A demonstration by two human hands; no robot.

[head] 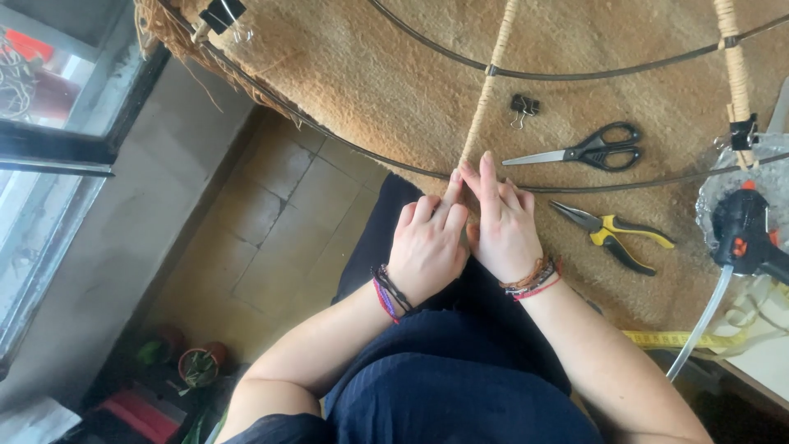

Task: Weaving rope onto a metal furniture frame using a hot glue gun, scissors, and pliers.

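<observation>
together, both hands, left (427,247) and right (503,230), pinch the wrapped spoke (485,90) near the wire ring (362,150).

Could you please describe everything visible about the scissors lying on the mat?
The scissors have black looped handles and pale metal blades, shut together. They lie flat on the brown fibrous mat, blades pointing left, handles right, above the yellow-handled pliers and right of a small black binder clip. No hand touches them.
</observation>
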